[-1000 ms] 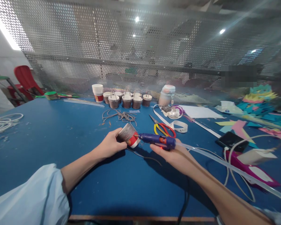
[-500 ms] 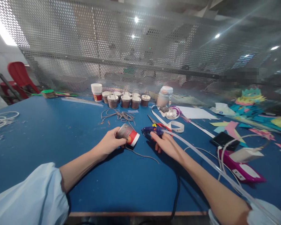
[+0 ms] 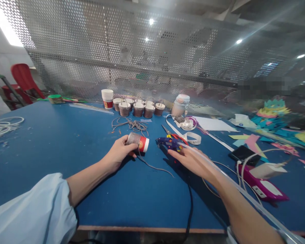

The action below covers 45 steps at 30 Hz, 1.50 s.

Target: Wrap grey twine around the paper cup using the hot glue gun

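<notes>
My left hand (image 3: 119,154) is closed around a paper cup (image 3: 143,144) lying on its side. Grey cord is wound about the cup's body, and its red band and white rim face right. From the cup a loose cord end (image 3: 155,167) trails over the table. To the right, a dark blue glue gun (image 3: 167,142) points at the cup, a clear glue stick running back from it. My right hand (image 3: 193,161) is at the gun's rear, thumb stretched out and grip loosened; its other fingers are partly hidden. Scissors (image 3: 178,137) with red handles lie just behind the gun.
Several cord-wrapped cups (image 3: 138,110) and a cup stack (image 3: 107,98) stand at the back. A grey cord bundle (image 3: 133,125) lies before them. White ribbon (image 3: 193,138), a phone (image 3: 244,155), a magenta power strip (image 3: 268,186) and paper scraps (image 3: 252,142) lie rightward. White cord (image 3: 5,127) coils at left.
The cup has turned more level in my left hand. My right hand has slid back to the right from the glue gun, its curled fingers loosening.
</notes>
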Each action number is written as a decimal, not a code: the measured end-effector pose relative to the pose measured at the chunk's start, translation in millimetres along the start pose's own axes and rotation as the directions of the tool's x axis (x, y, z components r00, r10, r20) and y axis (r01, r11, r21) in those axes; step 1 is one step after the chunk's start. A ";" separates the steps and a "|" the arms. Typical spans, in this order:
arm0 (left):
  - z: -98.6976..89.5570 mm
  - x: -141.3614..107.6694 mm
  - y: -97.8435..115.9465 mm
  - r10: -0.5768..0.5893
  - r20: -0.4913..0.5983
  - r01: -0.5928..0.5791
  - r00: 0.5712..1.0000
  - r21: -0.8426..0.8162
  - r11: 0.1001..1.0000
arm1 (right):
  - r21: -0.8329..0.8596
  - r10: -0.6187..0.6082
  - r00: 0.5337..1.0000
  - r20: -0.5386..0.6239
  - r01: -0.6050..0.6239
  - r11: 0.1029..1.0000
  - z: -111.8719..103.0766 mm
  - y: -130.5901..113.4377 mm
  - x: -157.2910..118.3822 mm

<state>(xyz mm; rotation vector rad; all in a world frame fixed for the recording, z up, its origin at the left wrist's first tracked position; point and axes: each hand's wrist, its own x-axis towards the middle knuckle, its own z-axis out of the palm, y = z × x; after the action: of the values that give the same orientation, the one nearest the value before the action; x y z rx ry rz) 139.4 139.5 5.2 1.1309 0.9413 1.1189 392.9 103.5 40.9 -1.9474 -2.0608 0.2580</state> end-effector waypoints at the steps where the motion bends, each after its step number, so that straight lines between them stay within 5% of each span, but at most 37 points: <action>1: 0.4 -0.1 0.1 -0.005 -0.010 0.005 1.000 -0.025 1.000 | -0.043 0.009 0.999 0.035 -0.008 0.999 -5.1 -2.0 -5.0; 3: 1.2 -0.5 0.0 -0.017 -0.024 0.016 1.000 -0.067 0.998 | -0.059 -0.012 0.993 0.117 0.019 0.998 -13.8 -8.8 -14.9; 6: 3.4 -1.9 -0.6 -0.038 -0.009 0.037 0.999 -0.115 0.993 | 0.159 -0.156 0.980 0.126 0.135 0.978 -16.9 -22.6 -24.0; 10: 9.8 -6.8 -0.8 -0.061 0.017 0.063 0.998 -0.163 0.985 | 0.359 -0.299 0.954 -0.028 0.289 0.888 3.4 -38.0 -23.1; 15: 19.3 -17.2 0.3 -0.020 0.037 0.024 0.999 -0.103 0.994 | 0.178 -0.446 0.851 -0.277 0.502 0.847 41.3 -48.6 -17.7; 20: 22.2 -25.3 1.2 0.041 0.164 -0.055 0.986 0.081 0.995 | 0.012 -0.453 0.831 -0.322 0.482 0.876 56.0 -48.7 -13.8; 26: 18.0 -23.9 -2.1 0.128 0.240 -0.186 0.962 0.238 0.953 | 0.183 -0.415 0.854 -0.312 0.483 0.856 48.4 -51.3 -15.1; 34: 13.1 -27.7 0.5 0.348 0.278 -0.445 0.895 0.541 0.714 | 0.355 -0.377 0.826 -0.420 0.532 0.769 41.8 -58.2 -21.2; 39: 13.0 -30.0 4.5 0.359 0.296 -0.465 0.885 0.594 0.656 | 0.316 -0.355 0.815 -0.458 0.523 0.791 41.1 -54.3 -22.8; 45: 12.7 -30.2 5.9 0.317 0.295 -0.432 0.901 0.560 0.707 | 0.224 -0.401 0.776 -0.488 0.555 0.801 39.5 -54.4 -25.4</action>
<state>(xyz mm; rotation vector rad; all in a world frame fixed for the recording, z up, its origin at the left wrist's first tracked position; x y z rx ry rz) 144.4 107.8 13.9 2.0104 0.9854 1.0230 329.6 77.3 19.3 -1.0787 -1.9664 0.0756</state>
